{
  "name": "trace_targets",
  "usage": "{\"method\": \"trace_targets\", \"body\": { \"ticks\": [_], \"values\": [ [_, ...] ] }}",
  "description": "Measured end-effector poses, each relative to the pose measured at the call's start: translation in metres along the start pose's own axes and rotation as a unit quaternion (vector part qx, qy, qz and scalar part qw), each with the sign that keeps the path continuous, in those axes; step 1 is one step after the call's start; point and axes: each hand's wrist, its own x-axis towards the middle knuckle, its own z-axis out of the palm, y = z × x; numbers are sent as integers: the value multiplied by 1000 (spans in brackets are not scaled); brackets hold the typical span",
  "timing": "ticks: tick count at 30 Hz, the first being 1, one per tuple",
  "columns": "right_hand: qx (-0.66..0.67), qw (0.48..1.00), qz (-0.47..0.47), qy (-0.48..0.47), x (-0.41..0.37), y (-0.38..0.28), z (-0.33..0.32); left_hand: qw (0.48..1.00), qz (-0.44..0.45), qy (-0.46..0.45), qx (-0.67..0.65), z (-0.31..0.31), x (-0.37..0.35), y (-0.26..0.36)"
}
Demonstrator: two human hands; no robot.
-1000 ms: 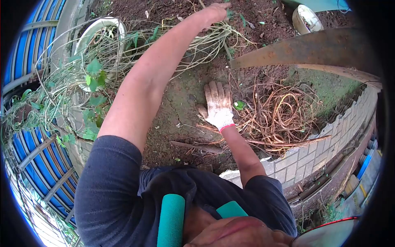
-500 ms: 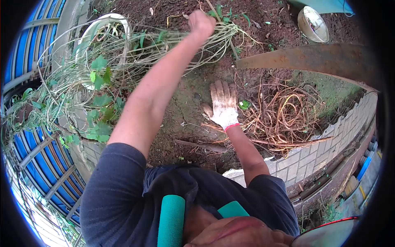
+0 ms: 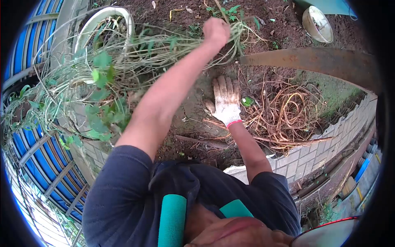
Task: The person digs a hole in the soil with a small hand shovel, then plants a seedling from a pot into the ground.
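With the bare left hand (image 3: 216, 31) clenched round a bundle of pale stringy green vines (image 3: 156, 49) above the brown soil bed (image 3: 191, 105) and the white-gloved right hand (image 3: 226, 101) pressed flat and open on it, a hard tug could snap the stems.

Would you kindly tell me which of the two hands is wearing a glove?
The right hand, flat on the soil, wears a white glove; the left hand is bare and grips a bundle of vines.
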Motion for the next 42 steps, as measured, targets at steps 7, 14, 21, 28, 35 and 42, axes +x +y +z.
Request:
{"method": "trace_targets", "body": {
  "ticks": [7, 14, 21, 28, 35, 42],
  "values": [
    [16, 1000, 5, 4, 1, 1, -5, 884, 444, 67, 129, 21, 78, 13],
    [26, 1000, 0, 5, 3, 2, -3, 846, 382, -107, 358, 18, 141, -2],
    [24, 1000, -2, 5, 5, 3, -1, 813, 403, -65, 416, 37, 138, -11],
    [26, 1000, 0, 6, 3, 5, 0, 892, 282, -140, 324, 11, 135, 18],
    [9, 1000, 7, -25, 8, 2, -19, 864, 305, -203, 347, 6, 142, 19],
    [7, 1000, 9, -16, 2, 3, 0, 795, 372, -158, 452, 22, 135, 6]
  ]
}}
